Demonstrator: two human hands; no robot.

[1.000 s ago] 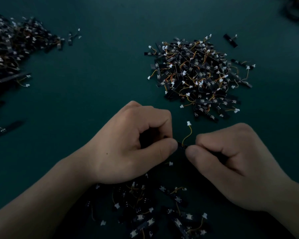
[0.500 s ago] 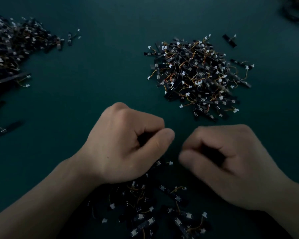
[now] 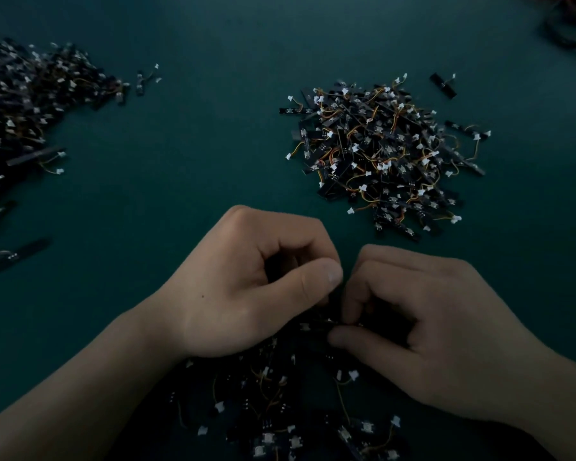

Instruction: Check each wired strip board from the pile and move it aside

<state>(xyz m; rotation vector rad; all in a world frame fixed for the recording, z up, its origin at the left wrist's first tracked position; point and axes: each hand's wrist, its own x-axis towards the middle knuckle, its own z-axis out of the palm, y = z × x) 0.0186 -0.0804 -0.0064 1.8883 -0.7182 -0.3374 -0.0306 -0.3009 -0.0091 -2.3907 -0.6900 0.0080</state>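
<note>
Black strip board [image 3: 320, 325], right hand [image 3: 446, 337] pinching, left hand [image 3: 246, 287] beside

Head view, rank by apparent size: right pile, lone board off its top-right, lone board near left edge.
1. Right pile.
2. Left-edge lone board: looks longer than the other.
3. Top-right lone board. It lies farther from the camera, so 2 versus 3 is unsure.
</note>
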